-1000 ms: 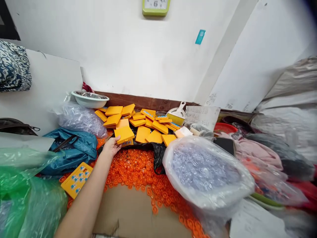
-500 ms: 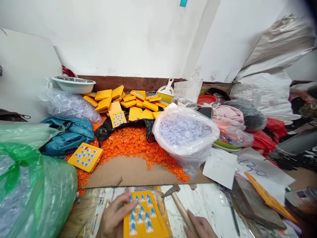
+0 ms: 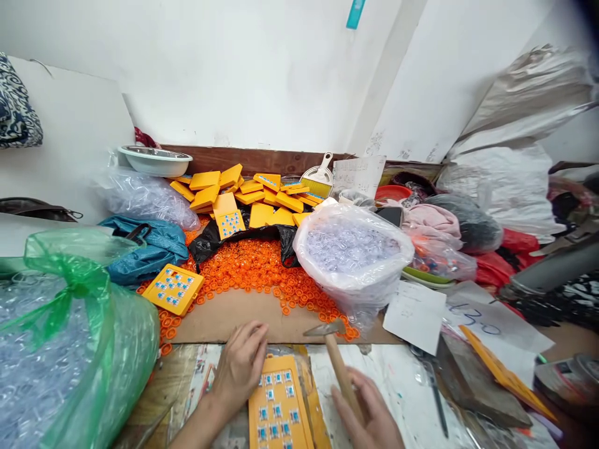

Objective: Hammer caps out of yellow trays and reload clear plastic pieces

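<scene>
A yellow plate (image 3: 299, 430) with rows of small blue-and-white pieces lies flat on the bench at the bottom middle. My left hand (image 3: 242, 365) rests over its upper left edge, fingers bent and close together; whatever may be under the fingertips is hidden. To the right of the plate, my right hand (image 3: 367, 411) is wrapped round the wooden handle of a hammer (image 3: 340, 368), whose metal head points up and left above the bench. Beyond the plate, orange rings (image 3: 248, 268) are heaped on brown cardboard (image 3: 224, 321).
A green bag (image 3: 121, 349) of clear pieces stands at left, with another yellow plate (image 3: 174, 288) behind it. A white bag (image 3: 313, 249) of clear pieces sits right of centre. Yellow cases (image 3: 204, 181) are piled behind. Scissors (image 3: 438, 405) and papers (image 3: 414, 315) lie right.
My left hand has moved up to the plate's upper left edge. The hammer is now raised in my right hand, its head further up. The view has shifted slightly.
</scene>
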Demonstrator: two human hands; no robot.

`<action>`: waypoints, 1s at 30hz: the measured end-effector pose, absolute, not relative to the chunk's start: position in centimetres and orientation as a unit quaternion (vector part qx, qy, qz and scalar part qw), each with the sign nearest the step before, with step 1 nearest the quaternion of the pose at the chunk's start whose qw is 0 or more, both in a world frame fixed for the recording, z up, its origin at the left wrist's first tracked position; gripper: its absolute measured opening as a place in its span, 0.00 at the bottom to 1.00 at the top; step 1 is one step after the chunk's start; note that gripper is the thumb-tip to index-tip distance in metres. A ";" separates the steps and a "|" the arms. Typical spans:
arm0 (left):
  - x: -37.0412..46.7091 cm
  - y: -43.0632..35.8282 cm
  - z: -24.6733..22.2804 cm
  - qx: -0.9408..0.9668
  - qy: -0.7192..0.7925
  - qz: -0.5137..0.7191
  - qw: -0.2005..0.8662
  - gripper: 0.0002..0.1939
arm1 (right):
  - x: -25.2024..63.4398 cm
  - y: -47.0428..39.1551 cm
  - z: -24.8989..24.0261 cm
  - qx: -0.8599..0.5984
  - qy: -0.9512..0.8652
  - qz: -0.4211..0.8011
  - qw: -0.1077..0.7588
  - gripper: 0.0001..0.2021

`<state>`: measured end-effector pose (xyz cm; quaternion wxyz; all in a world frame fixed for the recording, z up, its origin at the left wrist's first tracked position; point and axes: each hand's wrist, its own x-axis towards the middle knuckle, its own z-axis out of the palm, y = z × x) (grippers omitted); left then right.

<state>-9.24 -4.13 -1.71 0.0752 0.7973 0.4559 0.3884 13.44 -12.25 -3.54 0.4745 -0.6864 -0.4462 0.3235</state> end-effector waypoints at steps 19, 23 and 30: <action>-9.2 -2.4 -4.0 0.717 0.535 0.397 0.204 0.15 | 10.0 0.2 -3.7 -0.776 -0.525 0.228 0.265 0.13; -9.2 -2.5 -4.4 0.690 0.540 0.441 0.192 0.12 | 6.3 2.5 -2.4 -0.715 -0.576 0.275 0.287 0.10; -8.5 -0.8 -2.2 0.792 0.473 0.369 0.114 0.12 | 6.9 0.7 2.8 -0.605 -0.649 0.305 0.347 0.07</action>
